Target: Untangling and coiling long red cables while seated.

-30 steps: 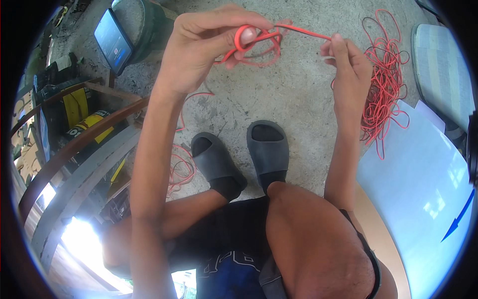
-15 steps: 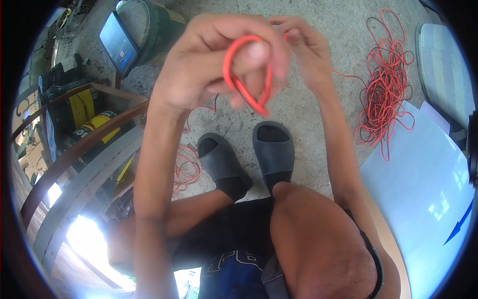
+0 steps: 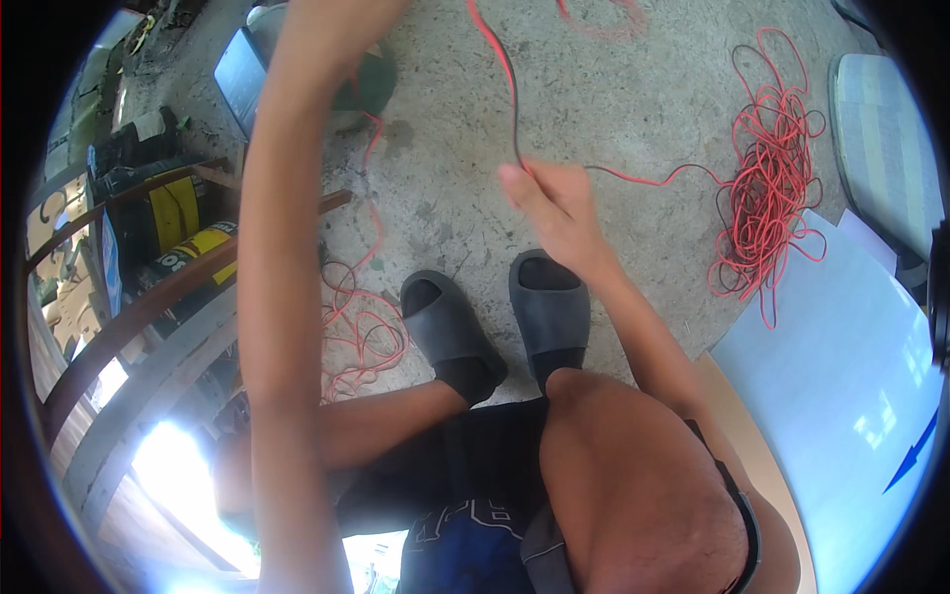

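Observation:
A thin red-and-black twin wire [image 3: 513, 99] passes through my right hand [image 3: 562, 213], whose fingers are closed around it above the concrete floor. From that hand the wire climbs to the top edge of the picture, and its other side trails right to a large tangled heap of the same wire [image 3: 767, 188]. My left hand [image 3: 346, 25] is raised at the top edge, with its fingers cut off by the frame. Below it a strand of wire runs down to a smaller loose pile of wire [image 3: 366, 337] left of my feet. A blurred red loop [image 3: 604, 25] shows at the top.
Two dark slides [image 3: 450, 322] are on my feet. At left stand a curved metal frame [image 3: 148, 376], black-and-yellow packages [image 3: 178, 223], and a phone [image 3: 237, 84] by a green round container [image 3: 376, 79]. To the right lie a glossy pale-blue sheet [image 3: 821, 376] and a striped cushion [image 3: 876, 139].
My hands have drawn apart: the left moved up toward the top edge, the right came down and nearer. The red loop around my left fingers is no longer visible there; wire now stretches upward from my right hand.

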`<state>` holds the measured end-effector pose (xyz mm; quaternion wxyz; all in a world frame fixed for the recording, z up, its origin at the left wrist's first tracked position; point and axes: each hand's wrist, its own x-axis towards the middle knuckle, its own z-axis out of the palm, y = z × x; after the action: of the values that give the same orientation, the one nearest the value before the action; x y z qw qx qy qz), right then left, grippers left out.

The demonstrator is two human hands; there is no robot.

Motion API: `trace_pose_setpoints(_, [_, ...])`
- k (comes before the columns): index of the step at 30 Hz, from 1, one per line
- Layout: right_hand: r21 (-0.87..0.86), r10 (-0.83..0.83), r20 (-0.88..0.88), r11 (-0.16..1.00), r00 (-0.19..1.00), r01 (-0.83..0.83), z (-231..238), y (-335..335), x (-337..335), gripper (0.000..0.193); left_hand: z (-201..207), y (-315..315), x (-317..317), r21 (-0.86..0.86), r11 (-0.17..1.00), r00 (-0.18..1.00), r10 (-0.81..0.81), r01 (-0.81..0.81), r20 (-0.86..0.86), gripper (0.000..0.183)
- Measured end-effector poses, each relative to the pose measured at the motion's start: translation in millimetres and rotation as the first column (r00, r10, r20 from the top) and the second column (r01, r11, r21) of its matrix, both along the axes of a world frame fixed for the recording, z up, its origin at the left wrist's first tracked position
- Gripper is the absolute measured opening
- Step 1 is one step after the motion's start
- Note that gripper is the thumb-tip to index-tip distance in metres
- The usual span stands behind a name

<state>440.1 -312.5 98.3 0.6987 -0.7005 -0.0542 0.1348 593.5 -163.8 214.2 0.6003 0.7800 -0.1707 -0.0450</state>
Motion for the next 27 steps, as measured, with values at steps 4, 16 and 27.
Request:
trace_pose_setpoints(4, [0.084, -0.219, -0.025, 0.972, 0.975, 0.221, 17.8, -35.8, -25.7, 0.04, 7.0, 24.0, -4.1, 0.32, 0.945, 0.997, -0.043, 0.063, -0.069, 0.025])
trace_pose_setpoints(16, [-0.1, -0.817, 0.118, 0.556, 0.565, 0.825, 55.8, -141.8, 58.5, 0.032, 23.2, 74.1, -27.4, 0.506, 0.629, 0.802, -0.386, 0.591, -0.457, 0.027])
trace_pose_setpoints(27, [-0.68, -0.459, 0.642, 0.029, 0.614, 0.732, 10.9, -355.5, 139.2, 0.044, 1.1, 117.4, -85.4, 0.037, 0.247, 0.1, -0.247, 0.968, -0.964, 0.026])
